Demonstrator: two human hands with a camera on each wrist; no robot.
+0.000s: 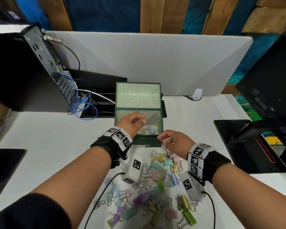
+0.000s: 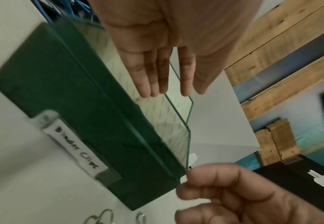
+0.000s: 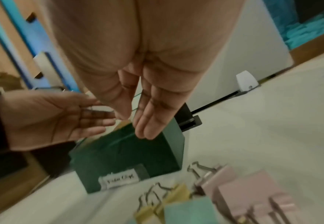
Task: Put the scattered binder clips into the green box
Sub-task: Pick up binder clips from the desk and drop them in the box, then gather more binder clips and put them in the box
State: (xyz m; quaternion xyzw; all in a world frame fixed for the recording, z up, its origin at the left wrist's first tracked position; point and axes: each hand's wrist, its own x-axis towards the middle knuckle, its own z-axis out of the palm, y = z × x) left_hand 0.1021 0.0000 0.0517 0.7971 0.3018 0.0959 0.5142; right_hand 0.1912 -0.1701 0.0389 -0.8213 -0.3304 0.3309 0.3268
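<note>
Binder clips (image 1: 157,179), pastel and many, mostly loose on the white counter (image 1: 48,138) near the body, between the two forearms; spread from just in front of the box down to the bottom edge of the head view.

Far left: black computer tower (image 1: 23,71) with blue cables (image 1: 82,103) trailing from its back, well apart from the work.

Left of centre: left hand (image 1: 132,123) over the open box, palm down, fingers straight and slightly spread, gripping nothing. A thin glint of wire by the fingertips in the right wrist view, too blurred to call a clip.

Centre: green box (image 1: 147,142), lid tipped up behind it, handwritten label (image 2: 75,151) on the front wall. Inside, only a small cluster of clips (image 1: 149,129) in the near right corner; most of the lined floor bare.

Right of centre: right hand (image 1: 173,142) just beside the box's near right corner, above the top of the pile, fingers loosely extended with the thumb close alongside. No clip plainly held; a pale pink streak at the fingertips in the head view, impossible to tell whether clip or finger.

Far right: small white device (image 1: 196,94) at the back of the counter and a black monitor (image 1: 271,96).

By judgement, early in the job: a handful boxed, dozens left to gather.
</note>
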